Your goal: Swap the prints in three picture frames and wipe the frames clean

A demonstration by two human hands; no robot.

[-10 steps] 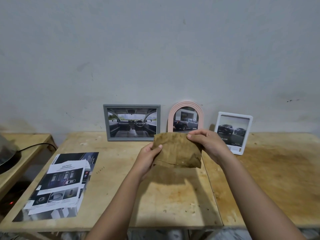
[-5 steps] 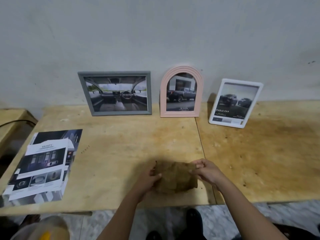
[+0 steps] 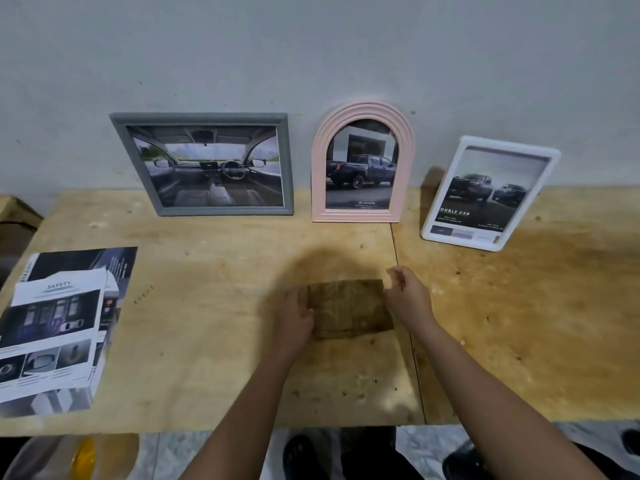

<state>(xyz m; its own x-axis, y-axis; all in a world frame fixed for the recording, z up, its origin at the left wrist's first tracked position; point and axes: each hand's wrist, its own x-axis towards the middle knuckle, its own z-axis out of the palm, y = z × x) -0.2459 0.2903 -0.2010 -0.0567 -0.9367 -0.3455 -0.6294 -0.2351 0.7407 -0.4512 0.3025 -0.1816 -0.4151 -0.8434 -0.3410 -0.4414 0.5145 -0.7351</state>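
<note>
Folded brown cloth (image 3: 349,308), coarse and stained, lies flat at frame centre on the plywood table (image 3: 214,271), long axis left-right. Your left hand (image 3: 298,317) grips its left edge. Your right hand (image 3: 407,294) is curled at its upper-right corner; can't tell if it's pinching. Behind, against the wall: grey rectangular frame (image 3: 221,211), pink ribbed arch frame (image 3: 356,214), white frame (image 3: 460,237).

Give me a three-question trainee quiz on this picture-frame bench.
1. True or false: the folded brown cloth lies on the wooden table between the left hand and right hand.
2. The pink picture frame's top is: A flat, B arched, C pointed.
3. Fill in: the stack of car prints lies to the person's ____.
Key: 1 true; 2 B; 3 left.
</note>
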